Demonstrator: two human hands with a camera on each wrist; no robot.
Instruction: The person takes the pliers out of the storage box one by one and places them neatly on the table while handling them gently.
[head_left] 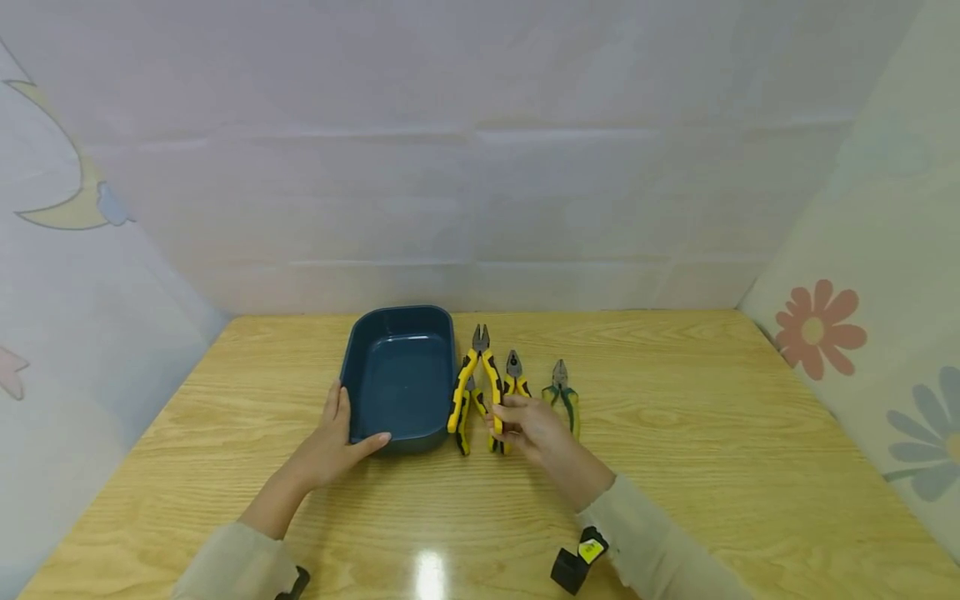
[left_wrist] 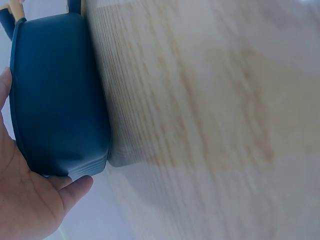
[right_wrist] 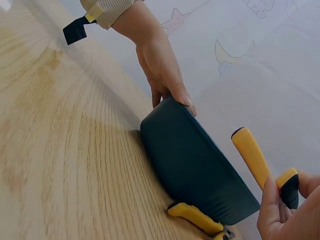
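A dark blue rectangular bin sits on the table with nothing inside. My left hand holds its near left corner, thumb over the near rim and fingers along the left side; the left wrist view shows the bin's outer wall beside that palm. With its fingertips my right hand pinches one handle of yellow-and-black pliers, raised beside the bin's right wall, handles spread and jaws pointing away. Beneath them lies another yellow-handled pair of pliers, partly hidden.
Right of the raised pliers lies a further yellow-and-black pair, its handles partly behind my right hand. Beyond it are green-and-yellow pliers. The wooden table meets a pale cloth backdrop at the back and sides.
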